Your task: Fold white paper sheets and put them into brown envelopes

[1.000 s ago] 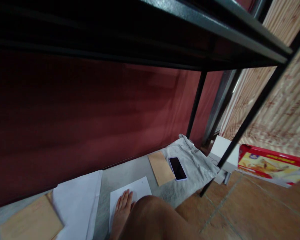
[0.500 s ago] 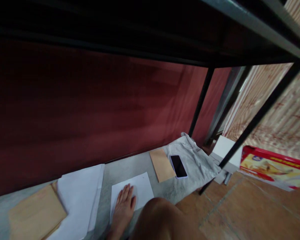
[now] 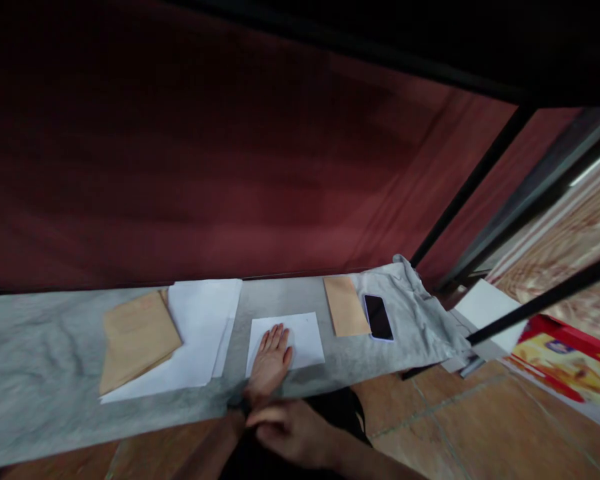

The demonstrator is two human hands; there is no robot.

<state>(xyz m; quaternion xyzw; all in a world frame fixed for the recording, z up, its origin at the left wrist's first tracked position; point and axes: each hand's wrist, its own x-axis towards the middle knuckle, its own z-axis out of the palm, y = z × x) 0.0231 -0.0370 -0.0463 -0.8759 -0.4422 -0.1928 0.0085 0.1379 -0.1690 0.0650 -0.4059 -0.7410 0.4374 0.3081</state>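
My left hand (image 3: 270, 363) lies flat, palm down, on a white sheet of paper (image 3: 307, 340), its fingers stretched out. A dark band (image 3: 239, 404) circles the left wrist. Just below that wrist is my right hand (image 3: 297, 430), blurred by motion; how its fingers are set cannot be made out, nor whether it touches the wrist. Right of the sheet lies a tan paper piece (image 3: 346, 307), an envelope or card, with a phone (image 3: 379, 317) beside it. To the left, brown envelopes or paper (image 3: 137, 340) overlap larger white sheets (image 3: 203, 320).
A grey cloth (image 3: 30, 347) covers the long, low surface against a dark red panel (image 3: 230, 200). Black metal bars (image 3: 475, 183) slant down at the right, under a dark overhead shelf. A white box (image 3: 493, 310) and a red-and-yellow box (image 3: 570, 363) stand near the tiled floor (image 3: 430, 413).
The view has shifted left and back, showing more cloth. My right hand has come into view by the left wrist. My left hand stays flat on the sheet.
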